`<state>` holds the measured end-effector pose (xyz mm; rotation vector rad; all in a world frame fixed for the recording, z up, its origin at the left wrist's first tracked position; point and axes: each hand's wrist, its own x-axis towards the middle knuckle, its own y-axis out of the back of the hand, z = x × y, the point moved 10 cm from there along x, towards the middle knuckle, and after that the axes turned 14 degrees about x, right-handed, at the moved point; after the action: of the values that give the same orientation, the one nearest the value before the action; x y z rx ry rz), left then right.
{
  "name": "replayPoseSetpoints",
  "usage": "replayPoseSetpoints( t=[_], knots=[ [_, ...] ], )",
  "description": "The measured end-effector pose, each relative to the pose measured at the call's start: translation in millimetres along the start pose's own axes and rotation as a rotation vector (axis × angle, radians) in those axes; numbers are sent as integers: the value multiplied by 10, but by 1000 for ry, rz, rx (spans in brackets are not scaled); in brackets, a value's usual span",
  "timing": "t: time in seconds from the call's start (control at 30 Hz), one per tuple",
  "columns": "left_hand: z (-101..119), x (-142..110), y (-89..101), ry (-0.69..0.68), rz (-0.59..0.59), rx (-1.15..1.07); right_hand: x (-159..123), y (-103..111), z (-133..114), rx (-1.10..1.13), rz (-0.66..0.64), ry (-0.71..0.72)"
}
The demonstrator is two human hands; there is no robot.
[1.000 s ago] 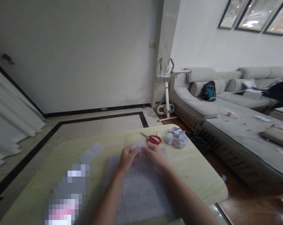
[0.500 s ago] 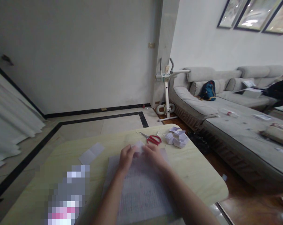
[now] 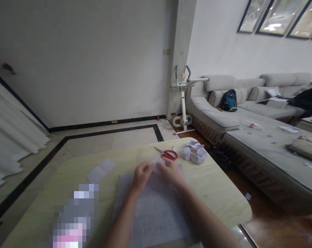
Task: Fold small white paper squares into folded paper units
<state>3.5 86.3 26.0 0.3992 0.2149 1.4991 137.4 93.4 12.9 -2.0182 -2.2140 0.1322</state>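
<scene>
A small piece of folded white paper (image 3: 158, 160) is held between my two hands, above the far part of a large written sheet (image 3: 156, 213). My left hand (image 3: 142, 174) pinches its left side, fingers closed. On its right side my right hand (image 3: 170, 171) grips it, also closed. The fine folds are too small and blurred to make out. Red-handled scissors (image 3: 169, 155) lie just beyond my right hand. Several folded paper pieces (image 3: 195, 153) rest at the table's far right corner. To the left lies a creased white paper (image 3: 100, 171).
The pale wooden table (image 3: 217, 196) has rounded corners. A pixelated patch covers its near left part. Beyond its right edge stands a grey sofa (image 3: 269, 148) with a blue backpack (image 3: 229, 100). An exercise machine (image 3: 183, 103) stands by the wall, and a person in dark clothing (image 3: 307, 101) is at far right.
The paper between my hands has shifted slightly to the right and shows a more pointed top. Both hands keep hold of it and have barely moved.
</scene>
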Motion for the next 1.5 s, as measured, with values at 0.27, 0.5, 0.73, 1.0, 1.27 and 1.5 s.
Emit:
replayPoseSetpoints(
  t=[0.27, 0.5, 0.73, 1.0, 1.27, 1.5],
  knots=[
    [47, 33, 34, -37, 41, 23, -4, -52, -48, -5, -4, 7],
    [-38, 38, 17, 26, 46, -8, 13, -20, -76, -10, 7, 49],
    [-18, 18, 64, 28, 83, 28, 4, -12, -96, -23, 15, 35],
    [53, 5, 79, 0, 77, 32, -7, -26, -86, -46, 1, 17],
    [32, 15, 110, -3, 86, 103, 12, -38, 39, -56, -60, -42],
    [20, 24, 83, 2, 78, -6, 31, 17, 50, 6, -7, -68]
  ],
)
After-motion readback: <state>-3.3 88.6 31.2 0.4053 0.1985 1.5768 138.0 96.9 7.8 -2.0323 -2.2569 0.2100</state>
